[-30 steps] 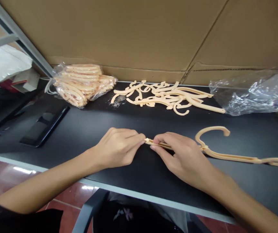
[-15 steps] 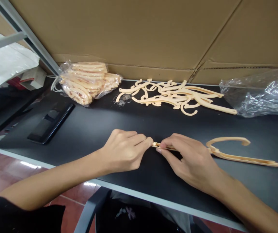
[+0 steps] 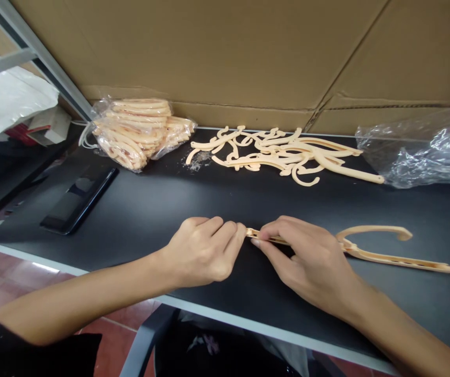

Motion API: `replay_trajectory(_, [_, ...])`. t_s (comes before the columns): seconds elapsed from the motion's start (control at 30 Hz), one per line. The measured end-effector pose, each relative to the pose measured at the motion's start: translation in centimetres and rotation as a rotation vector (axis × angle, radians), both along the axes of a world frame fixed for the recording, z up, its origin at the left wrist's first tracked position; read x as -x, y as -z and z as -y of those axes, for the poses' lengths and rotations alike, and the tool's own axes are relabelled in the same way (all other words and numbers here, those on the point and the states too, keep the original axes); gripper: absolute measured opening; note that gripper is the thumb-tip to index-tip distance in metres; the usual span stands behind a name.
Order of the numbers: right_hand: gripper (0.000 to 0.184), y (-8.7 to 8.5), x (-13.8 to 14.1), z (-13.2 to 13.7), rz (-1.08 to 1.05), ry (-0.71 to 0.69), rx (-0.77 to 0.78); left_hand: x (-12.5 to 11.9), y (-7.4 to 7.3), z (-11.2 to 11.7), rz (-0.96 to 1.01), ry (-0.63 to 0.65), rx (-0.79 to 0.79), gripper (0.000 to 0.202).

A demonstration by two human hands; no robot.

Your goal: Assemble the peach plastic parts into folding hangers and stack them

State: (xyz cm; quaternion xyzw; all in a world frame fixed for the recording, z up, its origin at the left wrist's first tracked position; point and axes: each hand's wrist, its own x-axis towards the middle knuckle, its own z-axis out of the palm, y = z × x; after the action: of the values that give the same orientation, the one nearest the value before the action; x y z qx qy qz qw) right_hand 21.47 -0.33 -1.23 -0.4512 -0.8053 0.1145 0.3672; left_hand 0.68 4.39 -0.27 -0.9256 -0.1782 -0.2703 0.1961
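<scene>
A cream plastic folding hanger (image 3: pixel 400 259) stretches sideways over the black table, its curved hook at the right. My right hand (image 3: pixel 303 251) is closed on one arm of it, thumb and forefinger pinching the grooved bar. My left hand (image 3: pixel 207 248) is closed in a fist around the left end of the same arm, and its fingers hide that tip. A short stretch of the bar shows between the two hands. The far right end of the hanger runs out of the picture.
Loose hanger parts (image 3: pixel 280 152) lie heaped at the back, with a clear bag of more parts (image 3: pixel 138 131) to their left. A black phone-like object (image 3: pixel 79 201) is at the left, a crumpled plastic bag (image 3: pixel 425 152) at the right. Cardboard (image 3: pixel 209 52) stands behind.
My left hand has turned and dropped slightly at the hanger's end. The hanger's hook side has shifted a little to the right. Both hands keep their hold.
</scene>
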Motion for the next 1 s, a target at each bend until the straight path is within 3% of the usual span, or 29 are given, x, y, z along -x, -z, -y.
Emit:
replay_trajectory(0.3, [0.014,-0.6,0.0,-0.1,0.014,-0.003,0.038,0.2,-0.6,-0.5,-0.142,0.060,0.137,0.018])
replay_trajectory(0.5, [0.010,-0.4,-0.1,-0.2,0.084,0.035,0.036,0.1,-0.7,-0.9,-0.113,0.045,0.216,0.025])
replay_trajectory(0.57, [0.016,-0.5,-0.2,-0.3,0.094,0.045,0.010,0.1,-0.7,-1.0,-0.090,0.050,0.214,0.028])
replay_trajectory(0.8, [0.022,-1.3,0.1,-0.3,0.172,-0.076,-0.118,0.1,-0.9,-1.2,-0.024,0.108,0.410,0.018])
replay_trajectory(1.0, [0.026,-1.3,0.4,-0.3,0.150,-0.114,-0.129,0.2,-1.1,-1.1,-0.051,0.132,0.365,0.023])
